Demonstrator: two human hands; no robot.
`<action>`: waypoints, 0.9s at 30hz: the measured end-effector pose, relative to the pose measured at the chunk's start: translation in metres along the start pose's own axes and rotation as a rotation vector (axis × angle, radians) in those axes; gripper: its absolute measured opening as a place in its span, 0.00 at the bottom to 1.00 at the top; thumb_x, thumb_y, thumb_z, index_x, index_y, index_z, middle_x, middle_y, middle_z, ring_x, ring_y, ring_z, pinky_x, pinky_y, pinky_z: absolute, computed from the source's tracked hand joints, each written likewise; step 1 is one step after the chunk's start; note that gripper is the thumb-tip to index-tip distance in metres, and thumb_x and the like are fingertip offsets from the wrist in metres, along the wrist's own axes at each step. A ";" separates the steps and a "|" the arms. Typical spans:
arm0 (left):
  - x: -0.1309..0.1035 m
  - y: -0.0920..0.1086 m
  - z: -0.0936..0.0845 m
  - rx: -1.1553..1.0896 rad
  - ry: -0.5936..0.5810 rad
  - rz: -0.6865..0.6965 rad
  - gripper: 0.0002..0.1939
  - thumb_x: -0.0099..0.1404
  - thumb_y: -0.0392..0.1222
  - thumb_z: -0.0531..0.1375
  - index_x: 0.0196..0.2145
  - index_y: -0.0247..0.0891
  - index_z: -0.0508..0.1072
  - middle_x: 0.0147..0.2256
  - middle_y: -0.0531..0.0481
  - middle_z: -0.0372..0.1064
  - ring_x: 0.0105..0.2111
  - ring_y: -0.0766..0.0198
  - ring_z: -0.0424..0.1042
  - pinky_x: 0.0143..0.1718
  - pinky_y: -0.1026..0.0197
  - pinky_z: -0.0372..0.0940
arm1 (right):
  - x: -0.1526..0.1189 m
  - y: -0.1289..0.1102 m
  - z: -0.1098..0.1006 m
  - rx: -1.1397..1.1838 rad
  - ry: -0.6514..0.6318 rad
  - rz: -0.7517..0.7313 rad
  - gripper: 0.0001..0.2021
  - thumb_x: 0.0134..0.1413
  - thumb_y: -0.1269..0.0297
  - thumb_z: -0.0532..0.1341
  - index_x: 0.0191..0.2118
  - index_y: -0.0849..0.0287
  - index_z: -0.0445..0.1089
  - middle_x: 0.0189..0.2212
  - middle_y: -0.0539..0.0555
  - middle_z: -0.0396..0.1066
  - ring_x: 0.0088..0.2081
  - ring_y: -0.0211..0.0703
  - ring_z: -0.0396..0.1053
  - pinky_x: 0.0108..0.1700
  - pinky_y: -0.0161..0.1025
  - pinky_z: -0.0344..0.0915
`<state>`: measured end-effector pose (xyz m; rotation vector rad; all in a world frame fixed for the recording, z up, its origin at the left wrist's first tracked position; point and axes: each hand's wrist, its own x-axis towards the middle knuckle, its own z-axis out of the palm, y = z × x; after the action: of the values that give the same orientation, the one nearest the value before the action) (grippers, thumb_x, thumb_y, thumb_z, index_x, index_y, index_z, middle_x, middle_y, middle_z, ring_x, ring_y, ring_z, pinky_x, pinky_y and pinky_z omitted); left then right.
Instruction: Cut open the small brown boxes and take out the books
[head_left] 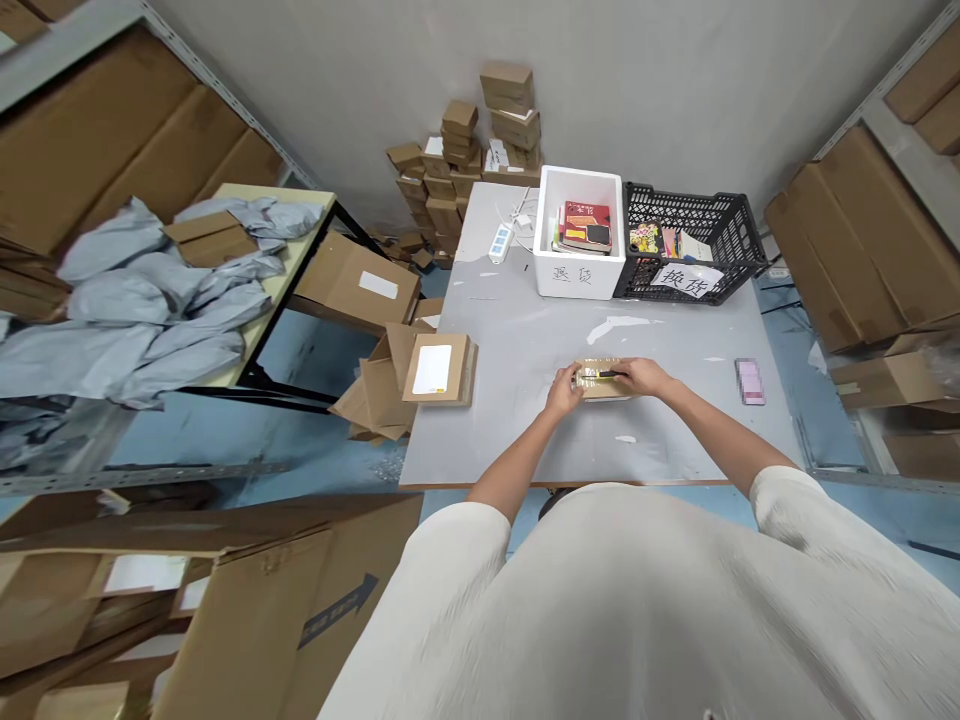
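Note:
A small cardboard box (pixel 598 391) with shiny clear tape across its top lies on the grey table (pixel 510 440), right in front of me. My left hand (pixel 565 391) is closed on the box's left end. In my right hand (pixel 641 377) is a slim black-and-yellow utility knife (pixel 604 375), pointing left across the taped top. Whether the blade touches the tape is too small to make out. To the left, by the table edge, stands a second cardboard box (pixel 466 375) with a white label.
A white foam box (pixel 581 278) and a black crate (pixel 694 255), both holding books, stand at the back. A power strip (pixel 500 243) lies left of them, a phone (pixel 750 382) at right. Opened cartons (pixel 382 385) crowd the floor at left; grey parcels (pixel 142 300) cover a side table.

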<state>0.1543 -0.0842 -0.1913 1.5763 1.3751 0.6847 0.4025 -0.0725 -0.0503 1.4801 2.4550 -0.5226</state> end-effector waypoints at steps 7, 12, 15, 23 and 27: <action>0.001 0.001 0.000 -0.001 -0.009 -0.024 0.33 0.66 0.36 0.65 0.68 0.45 0.69 0.61 0.41 0.67 0.55 0.53 0.78 0.62 0.49 0.71 | 0.000 -0.002 -0.003 -0.018 -0.014 0.018 0.22 0.76 0.51 0.55 0.66 0.46 0.75 0.59 0.56 0.79 0.55 0.52 0.76 0.49 0.39 0.66; 0.003 -0.003 0.001 0.008 0.000 -0.009 0.33 0.66 0.36 0.66 0.68 0.44 0.69 0.60 0.40 0.68 0.53 0.52 0.78 0.62 0.49 0.71 | -0.001 -0.001 -0.003 -0.021 -0.010 0.017 0.22 0.76 0.52 0.56 0.67 0.47 0.74 0.59 0.57 0.79 0.56 0.54 0.76 0.48 0.39 0.67; 0.005 -0.006 0.002 0.000 -0.002 -0.002 0.34 0.66 0.36 0.66 0.68 0.43 0.69 0.60 0.40 0.68 0.54 0.53 0.78 0.63 0.48 0.71 | -0.001 -0.001 -0.003 -0.017 -0.007 0.013 0.22 0.75 0.52 0.56 0.68 0.47 0.74 0.59 0.57 0.79 0.56 0.54 0.76 0.48 0.40 0.67; 0.004 -0.008 0.003 -0.023 0.012 0.009 0.33 0.65 0.36 0.65 0.68 0.44 0.69 0.59 0.40 0.68 0.52 0.53 0.78 0.62 0.47 0.71 | 0.002 -0.003 -0.001 -0.005 -0.008 0.004 0.21 0.76 0.53 0.55 0.65 0.48 0.75 0.58 0.57 0.79 0.55 0.53 0.75 0.47 0.39 0.65; 0.004 -0.007 0.003 -0.026 0.007 0.012 0.34 0.65 0.35 0.65 0.68 0.45 0.69 0.59 0.41 0.68 0.52 0.53 0.77 0.62 0.47 0.71 | 0.004 -0.007 -0.004 -0.013 -0.012 0.004 0.19 0.77 0.57 0.53 0.62 0.50 0.76 0.56 0.58 0.79 0.54 0.52 0.75 0.44 0.39 0.63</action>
<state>0.1544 -0.0812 -0.1996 1.5641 1.3583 0.7130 0.3943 -0.0711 -0.0464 1.4729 2.4412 -0.5125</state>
